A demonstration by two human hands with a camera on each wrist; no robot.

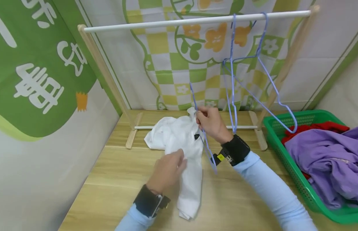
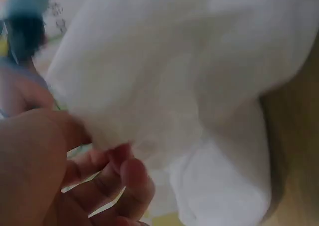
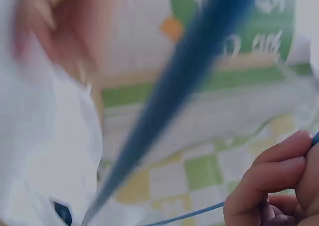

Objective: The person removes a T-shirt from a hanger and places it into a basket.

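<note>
Nearest the camera, the left hand (image 1: pixel 168 168) pinches a fold of the white garment (image 1: pixel 181 144), its fingers curled into the cloth at the middle of the piece; the left wrist view shows the fingertips (image 2: pixel 130 172) bent against the fabric with the white cloth filling most of that view. The garment lies crumpled on the wooden table (image 1: pixel 115 173), one narrow part trailing toward the near edge and the bulk bunched farther back. Just beyond, the right hand (image 1: pixel 210 123) grips a blue wire hanger (image 1: pixel 206 146) together with the top of the garment, fingers closed round the wire; the right wrist view shows the curled fingers (image 3: pixel 271 186) on the thin blue wire, with a blurred blue bar crossing the picture. Both wrists carry black bands over light blue sleeves. To the right, a green plastic basket (image 1: pixel 278 141) holds a purple garment (image 1: pixel 326 154) over a red one (image 1: pixel 314 128). Farther back stands a wooden clothes rack with a white rail (image 1: pixel 179 22), from which more blue hangers (image 1: pixel 254 80) hang, in front of a green and yellow checked backdrop.
</note>
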